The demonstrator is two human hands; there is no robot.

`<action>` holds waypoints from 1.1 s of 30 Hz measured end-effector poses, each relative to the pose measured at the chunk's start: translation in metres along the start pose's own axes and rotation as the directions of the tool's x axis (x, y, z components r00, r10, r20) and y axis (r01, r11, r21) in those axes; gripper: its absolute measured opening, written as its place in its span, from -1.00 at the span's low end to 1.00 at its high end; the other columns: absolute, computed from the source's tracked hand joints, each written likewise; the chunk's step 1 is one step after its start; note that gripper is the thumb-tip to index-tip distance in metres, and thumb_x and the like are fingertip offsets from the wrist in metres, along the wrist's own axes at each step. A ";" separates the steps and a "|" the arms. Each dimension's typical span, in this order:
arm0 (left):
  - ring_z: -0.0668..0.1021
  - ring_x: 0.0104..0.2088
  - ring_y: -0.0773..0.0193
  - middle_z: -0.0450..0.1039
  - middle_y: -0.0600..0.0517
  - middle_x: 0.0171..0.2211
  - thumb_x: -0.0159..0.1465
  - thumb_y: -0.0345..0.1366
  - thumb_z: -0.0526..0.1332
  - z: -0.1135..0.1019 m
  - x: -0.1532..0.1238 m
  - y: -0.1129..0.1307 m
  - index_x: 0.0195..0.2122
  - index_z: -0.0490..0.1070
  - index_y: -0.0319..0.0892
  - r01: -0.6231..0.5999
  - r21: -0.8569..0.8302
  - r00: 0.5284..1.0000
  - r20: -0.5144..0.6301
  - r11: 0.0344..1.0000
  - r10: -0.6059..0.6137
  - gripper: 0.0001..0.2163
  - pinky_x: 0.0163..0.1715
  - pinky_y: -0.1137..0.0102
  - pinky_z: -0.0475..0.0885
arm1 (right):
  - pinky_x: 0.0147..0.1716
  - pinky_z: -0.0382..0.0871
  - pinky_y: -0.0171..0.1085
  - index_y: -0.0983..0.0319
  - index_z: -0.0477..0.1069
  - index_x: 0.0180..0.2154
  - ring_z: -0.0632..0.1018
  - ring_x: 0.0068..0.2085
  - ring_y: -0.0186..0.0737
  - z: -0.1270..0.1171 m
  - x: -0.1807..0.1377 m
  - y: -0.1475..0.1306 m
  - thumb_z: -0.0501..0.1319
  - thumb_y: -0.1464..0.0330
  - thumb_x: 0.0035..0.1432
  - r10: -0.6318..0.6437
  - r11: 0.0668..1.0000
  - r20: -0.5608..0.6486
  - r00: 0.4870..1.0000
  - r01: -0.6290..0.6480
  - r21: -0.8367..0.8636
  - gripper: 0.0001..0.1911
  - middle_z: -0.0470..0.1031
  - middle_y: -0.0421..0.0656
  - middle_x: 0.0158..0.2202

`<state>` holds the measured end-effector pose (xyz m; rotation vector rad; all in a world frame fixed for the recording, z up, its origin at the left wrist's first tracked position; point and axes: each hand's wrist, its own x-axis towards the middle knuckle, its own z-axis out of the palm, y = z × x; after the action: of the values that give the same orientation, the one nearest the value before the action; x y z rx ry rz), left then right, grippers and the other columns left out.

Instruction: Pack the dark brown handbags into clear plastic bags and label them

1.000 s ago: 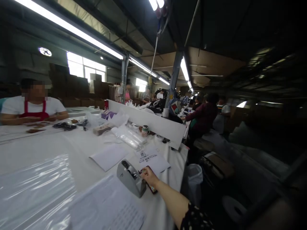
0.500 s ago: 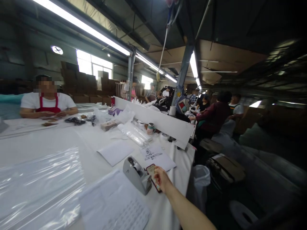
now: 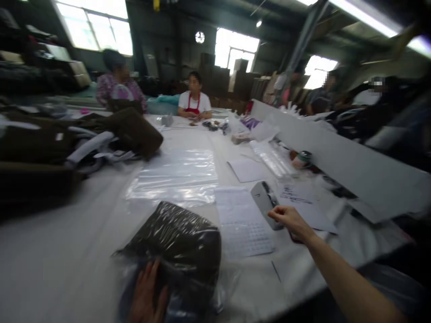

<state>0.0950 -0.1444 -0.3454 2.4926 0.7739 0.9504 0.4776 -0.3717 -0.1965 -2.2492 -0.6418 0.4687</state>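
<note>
My left hand (image 3: 148, 291) lies with its fingers stretched out on a dark olive item in a shiny transparent plastic bag (image 3: 188, 242), at the bottom of the head view. My right hand (image 3: 291, 220) is closed in a pinch at the near end of a grey tape dispenser (image 3: 264, 202). Whatever sits between those fingertips is too small and blurred to make out. Under that hand, mostly hidden, a dark edge of the phone (image 3: 296, 240) shows. A printed sheet (image 3: 244, 224) lies between the bag and the dispenser.
Flat plastic bags (image 3: 178, 172) lie beyond the bagged item. Dark olive bundles with grey straps (image 3: 128, 130) fill the left. A white board (image 3: 343, 157) bounds the right, near a lidded mug (image 3: 303, 159). Two people sit across the table; a thin dark tool (image 3: 276, 272) lies near the front edge.
The view has swung left and down, bringing my left hand and the bagged item into sight. My right hand has moved off the phone's screen to the tape dispenser's end.
</note>
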 end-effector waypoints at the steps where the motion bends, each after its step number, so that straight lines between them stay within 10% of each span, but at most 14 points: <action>1: 0.29 0.17 -0.02 0.25 -0.09 0.15 0.23 -0.29 0.08 -0.002 -0.006 0.000 0.29 -0.17 -0.02 -0.034 0.022 0.999 0.014 0.999 0.034 -0.37 0.08 -0.03 0.29 | -0.51 0.16 -0.35 0.25 0.39 -0.57 0.34 -0.54 -0.34 0.019 0.000 -0.031 0.23 0.14 -0.05 -0.075 0.997 0.129 0.989 0.075 0.008 -0.70 0.36 -0.25 -0.61; 6: 0.21 0.21 0.03 0.20 -0.18 0.17 0.26 -0.34 0.05 -0.008 -0.012 0.004 0.30 -0.26 -0.23 -0.054 0.077 0.997 0.051 0.996 0.051 -0.36 0.15 0.04 0.22 | -0.62 0.10 -0.39 0.24 0.43 -0.57 0.30 -0.60 -0.40 0.138 -0.032 -0.169 0.26 0.19 -0.05 -0.364 0.904 0.689 0.627 0.415 0.101 -0.75 0.33 -0.29 -0.66; 10: 0.20 0.22 0.04 0.20 -0.19 0.18 0.27 -0.35 0.05 -0.011 -0.012 0.011 0.30 -0.28 -0.24 -0.065 0.056 0.997 0.044 0.996 0.062 -0.36 0.16 0.02 0.21 | -0.56 0.18 -0.36 0.20 0.47 -0.55 0.45 -0.53 -0.29 0.223 -0.063 -0.213 0.28 0.19 -0.03 -0.410 0.560 0.798 0.442 0.813 -0.162 -0.78 0.43 -0.22 -0.61; 14: 0.18 0.23 0.05 0.15 -0.24 0.19 0.27 -0.36 0.03 -0.011 -0.017 0.010 0.29 -0.33 -0.31 -0.052 0.046 0.999 0.013 0.998 0.052 -0.35 0.14 0.05 0.24 | -0.45 0.28 -0.25 0.28 0.49 -0.49 0.54 -0.38 -0.03 0.264 -0.062 -0.217 0.33 0.29 -0.09 -0.366 0.299 0.779 0.509 0.857 -0.420 -0.83 0.52 0.00 -0.47; 20: 0.07 0.26 -0.04 0.01 -0.23 0.26 0.27 -0.33 0.05 -0.005 -0.019 0.005 0.27 -0.08 -0.29 -0.096 0.162 0.993 0.082 0.982 0.083 -0.44 0.11 0.05 0.29 | -0.40 0.33 -0.17 0.29 0.38 -0.15 0.53 -0.30 0.11 0.250 -0.021 -0.215 0.43 0.07 -0.34 -0.330 0.304 0.692 0.642 0.766 -0.566 -0.30 0.52 0.06 -0.34; 25: 0.05 0.27 -0.02 0.03 -0.20 0.25 0.27 -0.33 0.05 -0.012 -0.012 0.008 0.22 0.08 -0.28 -0.090 0.122 0.995 0.058 0.988 0.084 -0.52 0.13 0.09 0.25 | -0.38 0.32 -0.17 0.27 0.29 -0.07 0.51 -0.27 0.07 0.206 0.001 -0.216 0.36 0.09 -0.15 -0.354 0.382 0.536 0.767 0.641 -0.666 -0.36 0.49 0.02 -0.30; 29: 0.13 0.24 -0.01 0.13 -0.13 0.21 0.26 -0.28 0.09 -0.051 -0.024 0.002 0.12 0.23 -0.16 0.062 -0.002 0.985 -0.163 0.998 -0.062 -0.62 0.17 0.07 0.18 | -0.27 0.33 -0.19 0.24 0.25 -0.04 0.44 -0.17 -0.08 0.175 -0.056 -0.201 0.17 0.36 0.11 -0.626 0.461 0.398 0.671 0.730 -0.505 -0.66 0.43 -0.04 -0.20; 31: 0.27 0.16 -0.01 0.23 -0.13 0.13 0.24 -0.16 0.10 -0.071 -0.039 -0.004 0.06 0.27 -0.14 0.355 -0.171 0.881 -0.266 0.919 -0.390 -0.63 0.14 0.03 0.22 | -0.28 0.36 -0.25 0.22 0.26 -0.06 0.44 -0.20 -0.18 0.181 -0.104 -0.178 0.14 0.45 0.11 -0.745 0.411 0.447 0.495 0.869 -0.276 -0.68 0.42 -0.08 -0.19; 33: 0.39 0.06 -0.03 0.31 -0.14 0.06 0.22 -0.01 0.08 -0.083 -0.054 -0.007 0.05 0.26 -0.13 0.666 -0.415 0.608 -0.179 0.619 -0.774 -0.56 0.04 0.01 0.33 | -0.30 0.38 -0.29 0.21 0.28 -0.07 0.45 -0.25 -0.24 0.209 -0.148 -0.143 0.10 0.44 0.15 -0.859 0.241 0.432 0.276 0.961 -0.134 -0.73 0.45 -0.13 -0.24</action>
<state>0.0010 -0.1602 -0.3170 1.4797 1.4785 1.0657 0.2096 -0.2545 -0.2090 -1.6217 -2.2221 -0.0093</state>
